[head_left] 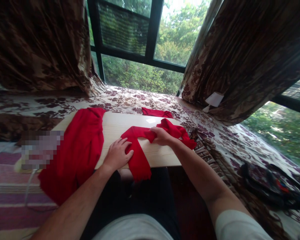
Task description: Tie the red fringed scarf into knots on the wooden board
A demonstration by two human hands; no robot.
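Note:
A long red cloth strip [139, 160] with an uneven end lies bent at an angle on a pale wooden board [112, 123]. One end hangs over the board's near edge. My left hand [118, 154] rests on the strip's left edge, palm down with its fingers spread. Farther right, my right hand [161, 136] pinches the same strip where it runs sideways. Beyond that hand, crumpled red fabric [175, 129] lies at the board's right end; whether it belongs to the strip I cannot tell. A large red cloth [81, 150] drapes across the board's left part.
A folded red cloth [157, 112] lies behind the board on the flower-patterned ledge cover [125, 98]. There, to the right, stand a small white lamp [213, 100] and a black bag [267, 185]. A pixelated patch covers something on the left, with a pale cord [28, 186] below.

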